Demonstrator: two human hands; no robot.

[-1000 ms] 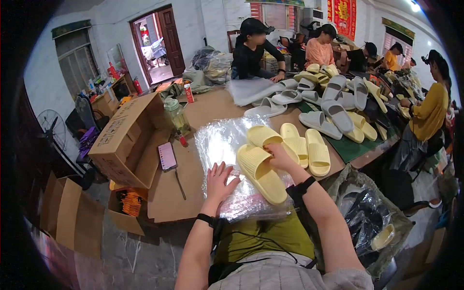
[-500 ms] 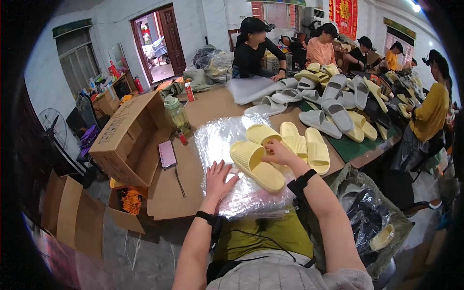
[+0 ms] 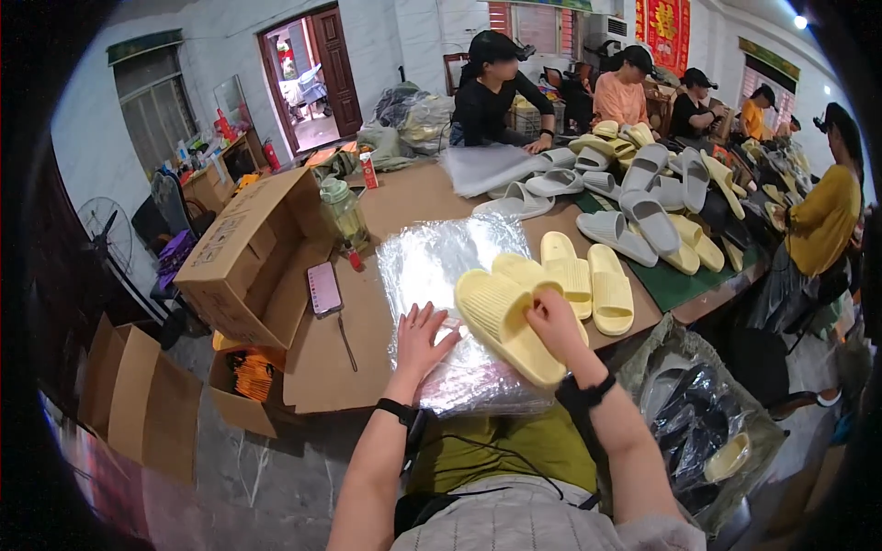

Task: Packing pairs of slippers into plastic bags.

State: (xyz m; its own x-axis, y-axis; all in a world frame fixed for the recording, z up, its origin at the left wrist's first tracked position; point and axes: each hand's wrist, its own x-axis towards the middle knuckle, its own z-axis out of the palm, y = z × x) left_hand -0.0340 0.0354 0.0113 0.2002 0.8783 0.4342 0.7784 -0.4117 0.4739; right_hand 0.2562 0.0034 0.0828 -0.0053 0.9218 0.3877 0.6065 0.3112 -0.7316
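Right hand (image 3: 551,323) has its grip pinched on a pair of yellow slides (image 3: 503,317), held just over the clear bag stack (image 3: 441,275) on the surface. Left hand (image 3: 420,338) lies spread flat on it. Looks like bagging; next probably needs one bag peeled open.

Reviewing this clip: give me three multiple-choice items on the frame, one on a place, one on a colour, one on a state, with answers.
1. Where does the left hand rest?
A. on the stack of clear plastic bags
B. on the phone
C. inside the cardboard box

2. What colour is the slipper in the right hand?
A. grey
B. pale yellow
C. black

3. How is the cardboard box on the table?
A. taped shut
B. flattened
C. open, tipped on its side

Answers: 1 A, the palm lies flat on the plastic. 2 B, it matches the yellow pair beside it. 3 C, its flaps hang open.
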